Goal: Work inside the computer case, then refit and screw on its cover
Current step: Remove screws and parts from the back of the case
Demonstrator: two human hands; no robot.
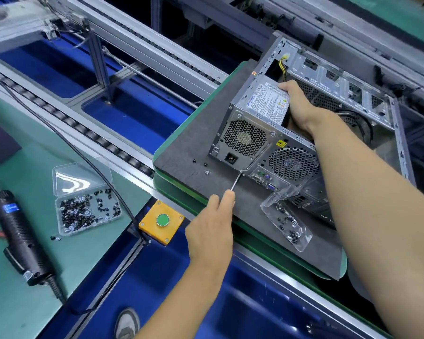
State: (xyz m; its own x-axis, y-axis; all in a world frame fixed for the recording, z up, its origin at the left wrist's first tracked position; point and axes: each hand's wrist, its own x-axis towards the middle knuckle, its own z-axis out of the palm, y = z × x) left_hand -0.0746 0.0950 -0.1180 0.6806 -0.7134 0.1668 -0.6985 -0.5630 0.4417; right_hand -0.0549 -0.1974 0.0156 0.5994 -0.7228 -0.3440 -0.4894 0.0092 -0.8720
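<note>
The open grey metal computer case [311, 133] lies on its side on a dark grey foam mat [194, 143] in the right centre of the frame, its cover off and its rear panel facing me. On the silver power supply [262, 104] in its near corner there is a white label of fine print with a blue logo, too small for me to read; a yellow triangular warning sticker [281, 144] sits on the case edge just below it.

My right hand [296, 104] reaches in from the lower right, forearm stretched over the case, fingers curled over the far edge of the power supply and gripping it. My left hand [212, 231] comes up from the bottom centre, thumb and fingers clamped on a slim silver screwdriver [236, 181] whose tip meets the rear panel at the power supply's lower corner.

At lower left, on the green surface [22, 167], lie a black electric screwdriver [17, 233] with a blue label I cannot read and a clear plastic box of black screws [86, 209]. A yellow box with a green push button [162, 220] sits at the conveyor rail.
</note>
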